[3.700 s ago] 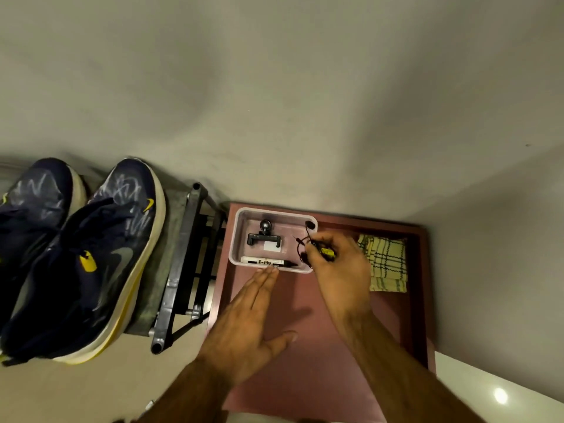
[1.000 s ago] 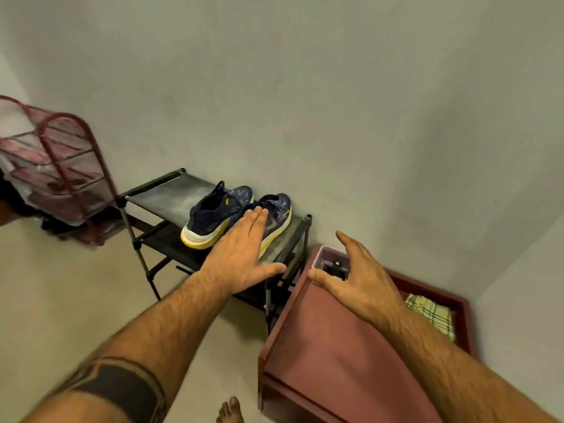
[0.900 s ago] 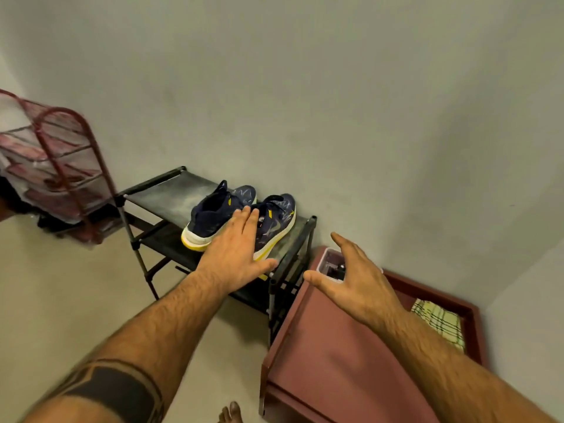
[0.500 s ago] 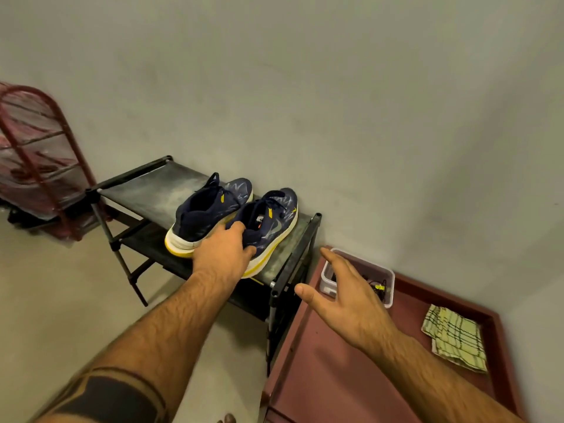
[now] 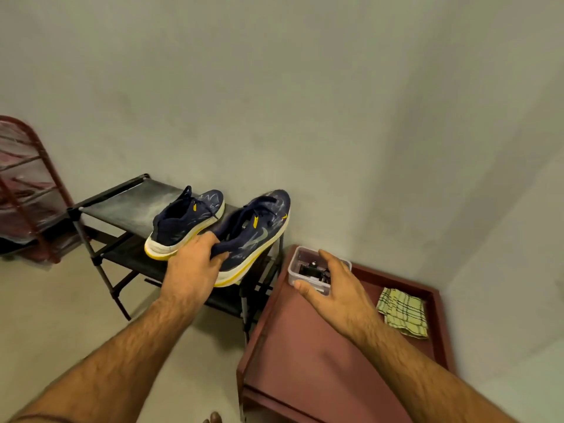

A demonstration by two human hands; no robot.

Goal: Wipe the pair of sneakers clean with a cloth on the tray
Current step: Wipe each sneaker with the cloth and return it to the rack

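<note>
Navy sneaker point(image 5: 256, 236), grey swoosh, heel gripped by left hand point(image 5: 192, 270); right hand point(image 5: 332, 288) loose, empty.

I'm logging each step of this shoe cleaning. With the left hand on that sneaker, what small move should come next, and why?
Probably carry the right-hand sneaker over onto the red tray. The left hand already grips its heel and it looks lifted off the rack, while the checked cloth lies on the tray and the right hand hovers open there.
</note>
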